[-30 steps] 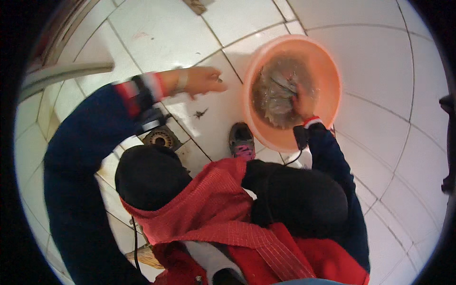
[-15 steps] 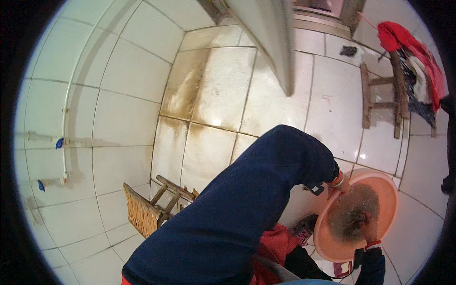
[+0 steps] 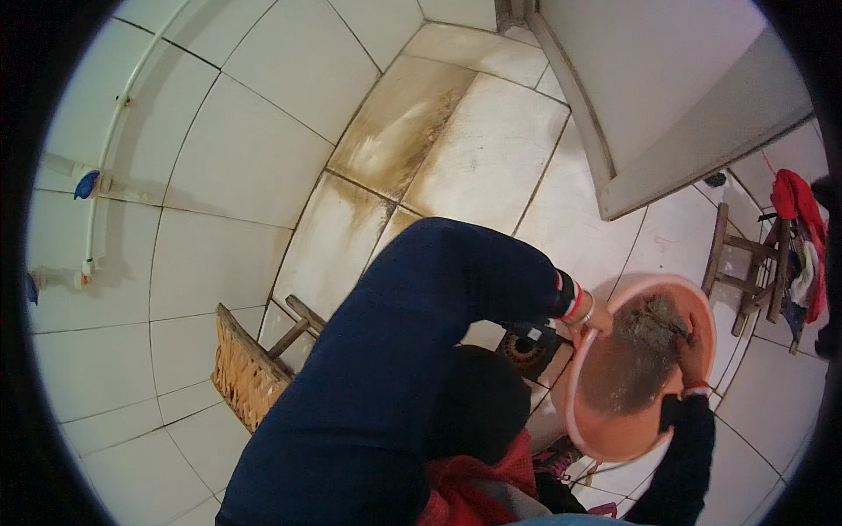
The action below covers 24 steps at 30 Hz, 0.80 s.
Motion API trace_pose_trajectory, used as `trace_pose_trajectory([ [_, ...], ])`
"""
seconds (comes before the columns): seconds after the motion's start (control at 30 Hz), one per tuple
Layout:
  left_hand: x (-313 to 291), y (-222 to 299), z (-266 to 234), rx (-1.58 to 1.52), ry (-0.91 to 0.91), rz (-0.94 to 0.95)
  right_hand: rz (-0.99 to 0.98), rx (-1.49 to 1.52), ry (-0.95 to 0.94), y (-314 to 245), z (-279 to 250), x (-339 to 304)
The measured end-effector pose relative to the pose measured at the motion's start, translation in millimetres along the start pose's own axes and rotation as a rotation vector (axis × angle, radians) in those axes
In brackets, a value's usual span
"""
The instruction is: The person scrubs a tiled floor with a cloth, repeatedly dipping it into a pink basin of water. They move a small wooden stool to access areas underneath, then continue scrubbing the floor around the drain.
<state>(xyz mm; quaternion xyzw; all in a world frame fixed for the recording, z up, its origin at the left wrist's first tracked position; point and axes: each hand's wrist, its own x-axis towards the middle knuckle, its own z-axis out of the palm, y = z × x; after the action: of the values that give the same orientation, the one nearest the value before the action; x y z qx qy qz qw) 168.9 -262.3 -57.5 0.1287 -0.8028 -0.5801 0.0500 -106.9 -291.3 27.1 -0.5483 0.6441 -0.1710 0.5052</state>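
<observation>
A pinkish-orange plastic basin [image 3: 605, 443] with murky grey contents is at the right, tilted. My left hand [image 3: 596, 316] is closed over its left rim, a bracelet and a red-and-white band at the wrist. Inside the basin, by the right wall, my right hand [image 3: 691, 352] reaches into the contents. Its fingertips touch a grey wet mass [image 3: 653, 317] that may be cloth or sediment; blur and murk hide the fingers' grip. Left of the basin, a round dark floor drain [image 3: 523, 347] shows under my left arm.
A low wooden stool with a woven seat [image 3: 248, 368] stands lower left. Another wooden stool [image 3: 745, 272] at right holds red, white and dark cloths [image 3: 802, 245]. An open door [image 3: 649, 96] juts in from above. A pipe with blue-handled taps [image 3: 87, 184] runs along the tiled left wall.
The view has turned, so the door and the right stool appear shifted right. My right hand has moved up along the basin's right side. The drain has come into sight.
</observation>
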Motion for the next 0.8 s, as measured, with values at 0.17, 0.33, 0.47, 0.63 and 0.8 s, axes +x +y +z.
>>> trace_pose_trajectory([
  [0.17,-87.2,-8.8,-16.2,0.029,0.235,0.311,-0.310,-0.766,0.038,1.2,88.1,7.8],
  [0.33,-125.1,29.1,-34.5,-1.033,0.585,-0.728,-0.278,-0.811,0.367,-6.6,115.1,30.2],
  [0.47,-141.8,41.6,-38.7,-1.048,0.584,-0.821,-0.282,-1.080,-0.158,-10.1,124.7,32.7],
  [0.63,-156.7,31.7,-18.2,-1.087,0.617,-0.788,-0.186,-0.945,0.086,-15.2,130.5,21.0],
  [0.8,-186.7,29.9,4.2,-1.053,0.645,-0.761,-0.190,-1.165,-0.129,-21.6,138.0,6.1],
])
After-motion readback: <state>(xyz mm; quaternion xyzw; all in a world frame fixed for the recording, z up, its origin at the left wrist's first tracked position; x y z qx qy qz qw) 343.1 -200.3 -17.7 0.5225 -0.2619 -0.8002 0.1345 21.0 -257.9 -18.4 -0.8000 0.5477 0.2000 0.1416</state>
